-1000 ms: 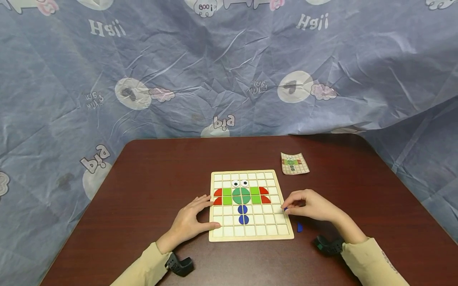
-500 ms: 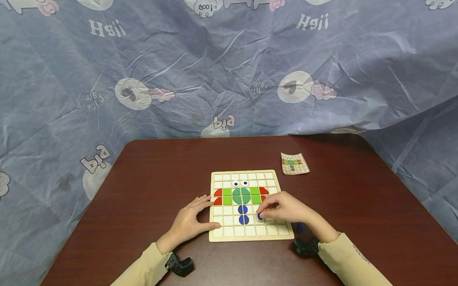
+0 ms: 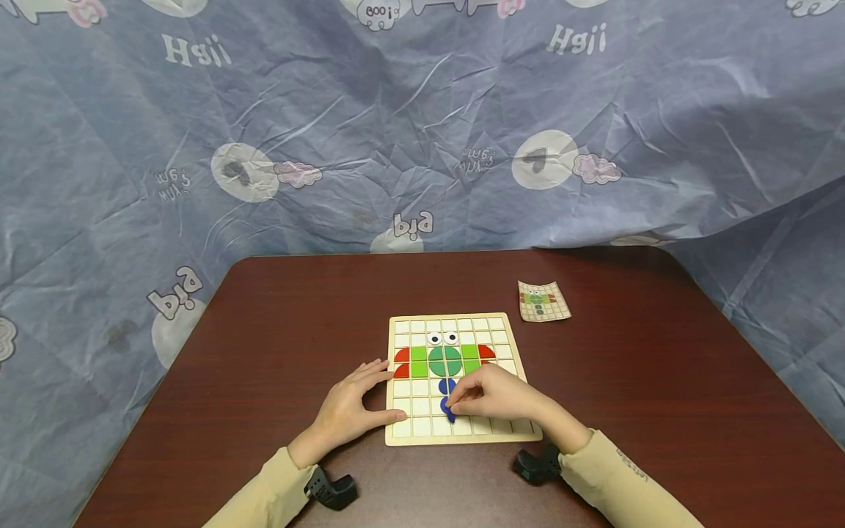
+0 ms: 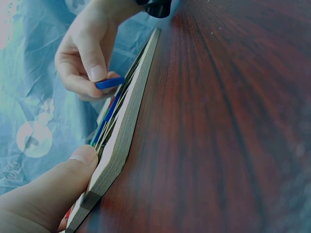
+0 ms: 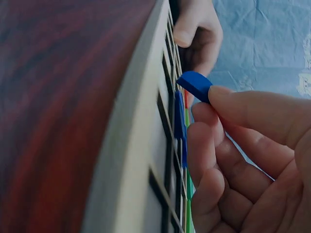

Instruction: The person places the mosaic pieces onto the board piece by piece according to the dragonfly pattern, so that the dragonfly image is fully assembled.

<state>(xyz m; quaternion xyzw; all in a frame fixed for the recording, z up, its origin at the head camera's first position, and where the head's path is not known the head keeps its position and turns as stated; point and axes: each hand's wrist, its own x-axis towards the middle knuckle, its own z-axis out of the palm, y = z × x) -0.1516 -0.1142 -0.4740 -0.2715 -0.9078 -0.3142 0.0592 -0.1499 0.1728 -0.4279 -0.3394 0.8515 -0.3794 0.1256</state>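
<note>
My right hand (image 3: 498, 394) pinches a small blue half-round piece (image 5: 195, 86) between thumb and fingers, close over the lower middle of a pale gridded board (image 3: 422, 427). In the left wrist view the piece shows edge-on, tilted above the grid. Blue rounds (image 3: 445, 386) run down the board's middle, the lower one partly behind my fingertips. My left hand (image 3: 350, 411) rests at the board's left edge, fingers extended along the side and thumb on the lower left corner. Above the blue pieces lie a green circle (image 3: 445, 361), light-green squares (image 3: 419, 361), red corner pieces (image 3: 402, 355) and two eye discs (image 3: 443, 338).
A small pattern card (image 3: 543, 302) printed with a similar figure lies behind the board to the right. The dark wooden table (image 3: 310, 308) reaches back to a hanging blue-grey cloth (image 3: 370, 110). Black wrist devices (image 3: 332, 490) are on both forearms.
My right hand has carried the blue half-round piece leftward from the board's right edge to the lower blue round. Its forearm now covers another blue piece on the table. My left hand stays put.
</note>
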